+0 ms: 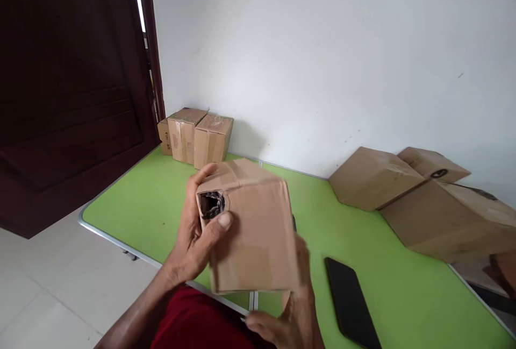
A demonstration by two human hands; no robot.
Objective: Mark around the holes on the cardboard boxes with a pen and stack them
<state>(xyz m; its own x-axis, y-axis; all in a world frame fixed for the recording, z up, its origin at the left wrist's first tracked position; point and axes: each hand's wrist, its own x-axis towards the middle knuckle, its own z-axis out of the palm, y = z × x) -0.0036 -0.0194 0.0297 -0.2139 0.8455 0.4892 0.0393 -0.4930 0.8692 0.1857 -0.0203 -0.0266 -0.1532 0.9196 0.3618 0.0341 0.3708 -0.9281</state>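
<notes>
A small brown cardboard box (pixel 256 236) is held up over the near edge of the green table. One corner of the face toward me has a ragged, dark-edged hole (pixel 212 205). My left hand (pixel 201 230) grips the box on its left side, thumb on the front face just under the hole and fingers reaching round to the top. My right hand (pixel 296 300) is at the lower right of the box, its fingers going behind the right side and partly hidden. The right thumb sticks out below the bottom edge. A small dark bit shows behind the box's right edge; I cannot make out what it is.
The green folding table (pixel 133 198) stands against a white wall. A black phone (pixel 350 300) lies to the right of my hands. Several cardboard boxes (pixel 183 136) stand at the back left, and larger boxes (pixel 379 177) sit at the right. A dark door (pixel 72 80) is at the left.
</notes>
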